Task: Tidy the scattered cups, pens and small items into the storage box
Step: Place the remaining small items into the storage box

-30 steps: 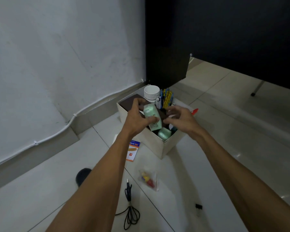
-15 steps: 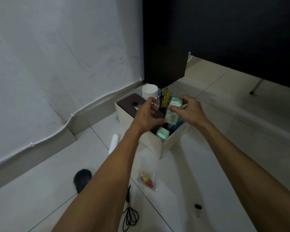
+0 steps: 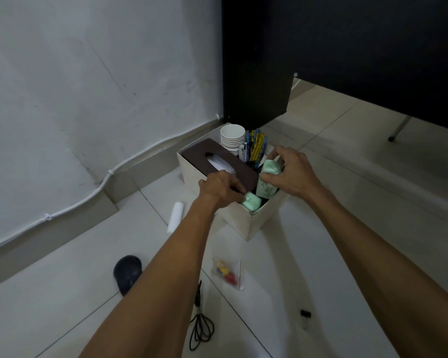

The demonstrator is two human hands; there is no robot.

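A cream storage box (image 3: 259, 223) stands on the tiled floor near the wall. Inside it are a brown-lidded tissue box (image 3: 217, 161), a stack of white paper cups (image 3: 232, 139) and several pens (image 3: 256, 148). My right hand (image 3: 290, 171) grips a pale green packet (image 3: 268, 180) held upright in the box's right side. My left hand (image 3: 221, 189) rests at the box's near rim, its fingertips touching a second green packet (image 3: 251, 202) lying in the near corner.
On the floor lie a white roll (image 3: 176, 215), a clear bag of small coloured items (image 3: 228, 273), a black cable (image 3: 199, 324), a black binder clip (image 3: 305, 313) and a dark slipper (image 3: 127, 272). A black panel (image 3: 256, 73) stands behind the box.
The green packet passed from my left hand to my right and went down into the box's right side. My left hand dropped to the second packet at the near corner.
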